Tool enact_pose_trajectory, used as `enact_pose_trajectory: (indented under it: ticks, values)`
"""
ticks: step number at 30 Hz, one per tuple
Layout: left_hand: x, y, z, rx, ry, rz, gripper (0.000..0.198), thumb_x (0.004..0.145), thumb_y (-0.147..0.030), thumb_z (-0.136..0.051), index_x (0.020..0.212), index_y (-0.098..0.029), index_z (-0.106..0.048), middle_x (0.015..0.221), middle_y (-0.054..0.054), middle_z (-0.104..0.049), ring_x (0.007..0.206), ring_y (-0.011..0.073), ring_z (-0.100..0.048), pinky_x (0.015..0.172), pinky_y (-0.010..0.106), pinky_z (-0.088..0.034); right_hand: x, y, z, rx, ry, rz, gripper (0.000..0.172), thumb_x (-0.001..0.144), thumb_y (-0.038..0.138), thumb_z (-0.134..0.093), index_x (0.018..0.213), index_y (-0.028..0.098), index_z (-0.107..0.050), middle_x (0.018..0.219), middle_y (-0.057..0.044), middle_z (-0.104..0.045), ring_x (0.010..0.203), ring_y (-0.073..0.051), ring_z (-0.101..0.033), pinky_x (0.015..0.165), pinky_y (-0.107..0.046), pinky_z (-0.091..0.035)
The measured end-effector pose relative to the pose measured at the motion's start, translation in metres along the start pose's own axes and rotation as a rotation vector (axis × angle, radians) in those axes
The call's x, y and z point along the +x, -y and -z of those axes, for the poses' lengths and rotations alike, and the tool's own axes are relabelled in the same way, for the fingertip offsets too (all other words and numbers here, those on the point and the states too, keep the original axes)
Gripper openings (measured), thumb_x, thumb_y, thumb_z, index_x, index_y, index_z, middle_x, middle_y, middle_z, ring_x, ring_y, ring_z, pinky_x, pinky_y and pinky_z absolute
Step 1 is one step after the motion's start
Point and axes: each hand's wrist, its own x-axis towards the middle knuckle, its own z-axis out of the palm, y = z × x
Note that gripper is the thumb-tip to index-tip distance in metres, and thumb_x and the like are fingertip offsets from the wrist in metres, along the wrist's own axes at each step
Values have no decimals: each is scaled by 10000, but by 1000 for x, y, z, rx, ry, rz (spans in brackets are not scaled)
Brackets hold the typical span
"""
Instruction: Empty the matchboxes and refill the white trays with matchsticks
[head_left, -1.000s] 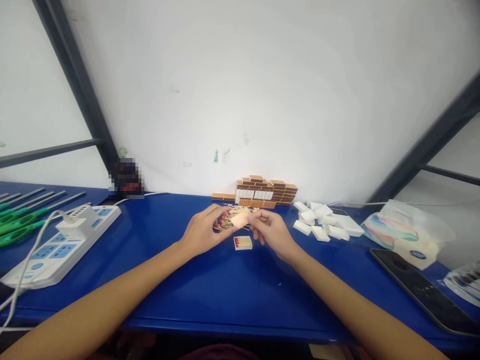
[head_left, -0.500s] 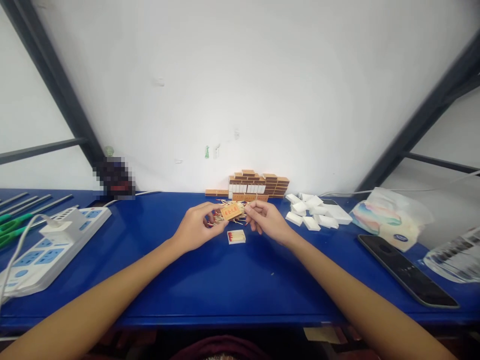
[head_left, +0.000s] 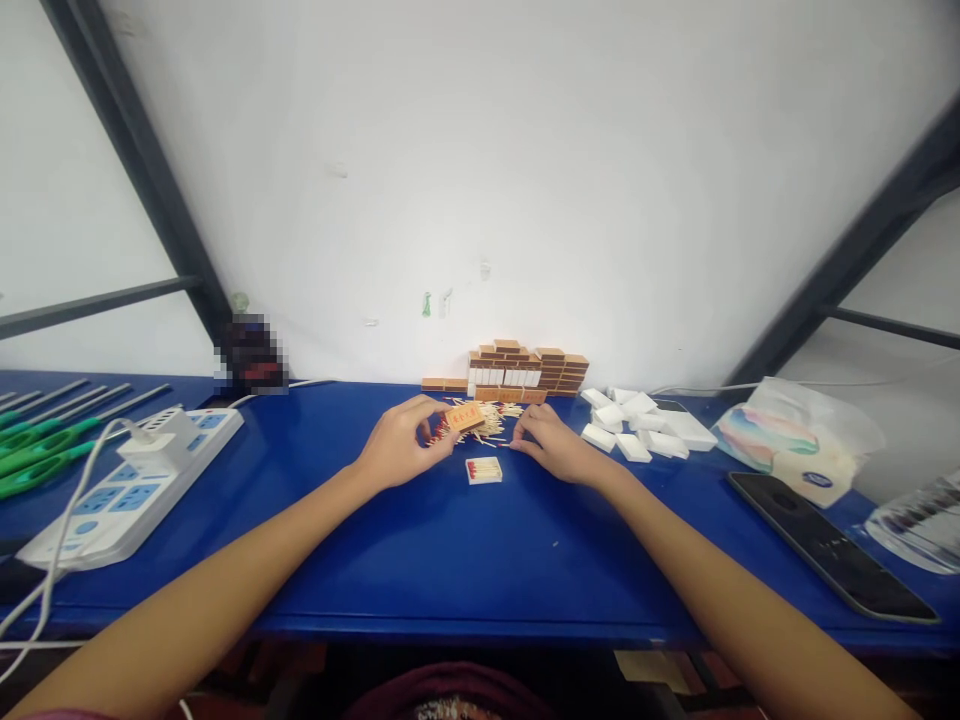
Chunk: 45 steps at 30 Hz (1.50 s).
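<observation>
My left hand (head_left: pixel 405 442) pinches an orange-yellow matchbox (head_left: pixel 465 417) with red lettering, held tilted over the loose matches (head_left: pixel 496 414). Whether a tray sits inside that matchbox is hidden. My right hand (head_left: pixel 553 440) is low over the table, right of the match pile, its thumb and finger closed at a single match (head_left: pixel 501 445) whose dark red head shows at the fingertips. Nearer to me, between the hands, a small white tray (head_left: pixel 484 479) lies on the blue table with several red-headed matches in it.
Against the wall stand stacked matchboxes (head_left: pixel 551 372). White empty trays (head_left: pixel 616 412) lie heaped to the right, before a tissue pack (head_left: pixel 795 440) and a phone (head_left: pixel 829 545). On the left are a power strip (head_left: pixel 142 510) and green-handled tools (head_left: pixel 45 460).
My right hand has drawn away from the matchbox, to the right and down to the table. The left hand still holds the matchbox. The whole view has shifted slightly.
</observation>
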Motion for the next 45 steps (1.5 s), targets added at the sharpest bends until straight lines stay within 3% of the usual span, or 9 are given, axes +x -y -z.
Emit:
enact_pose_trajectory:
  ticks: [4,9,16,23,26,35,45]
  values:
    - [0,1,1,14,14,16,282,871,-303,-702,1133,-200,-711,1009,41,-709,601,98,-590,600,264,-527,-3,25,-3,86,-89,119,106,1010,265,-586,924,210,-613,1019,-82,-593,1018,-249,-519,932,-393,-450]
    - [0,1,2,10,37,11,290,875,-305,-694,1147,-204,-703,1005,35,-702,610,98,-594,608,258,-525,-5,50,-7,152,0,188,90,990,255,-617,911,214,-632,1000,-72,-599,1025,-239,-537,933,-381,-452]
    - [-1,1,4,74,42,-64,300,905,-317,-664,1189,-226,-688,1023,35,-703,632,107,-588,643,273,-529,5,24,-14,108,-199,-9,59,922,193,-601,871,195,-632,832,-32,-597,764,-179,-552,708,-304,-436]
    - [-2,-1,5,113,62,-74,307,916,-330,-656,1201,-219,-679,1045,38,-701,664,115,-598,670,279,-529,12,2,-17,74,-75,-101,102,906,230,-622,827,172,-648,831,-36,-610,719,-158,-542,662,-281,-411]
    - [-1,-1,4,90,58,-57,302,913,-336,-664,1190,-218,-686,1018,31,-698,639,108,-590,662,276,-526,11,3,-15,91,-40,-87,112,910,217,-592,818,171,-636,823,-31,-608,700,-151,-539,646,-276,-405]
    - [-3,2,2,62,73,-27,312,907,-351,-672,1188,-217,-701,965,32,-693,631,113,-594,636,269,-524,10,12,-24,71,-112,-78,132,915,317,-657,897,186,-650,837,-26,-607,744,-168,-546,674,-285,-414]
    - [-1,7,3,76,65,-23,312,909,-351,-674,1196,-230,-695,983,29,-705,607,108,-585,636,278,-521,9,13,-21,37,-3,-106,143,966,273,-621,854,185,-628,887,-49,-632,779,-178,-589,710,-292,-435]
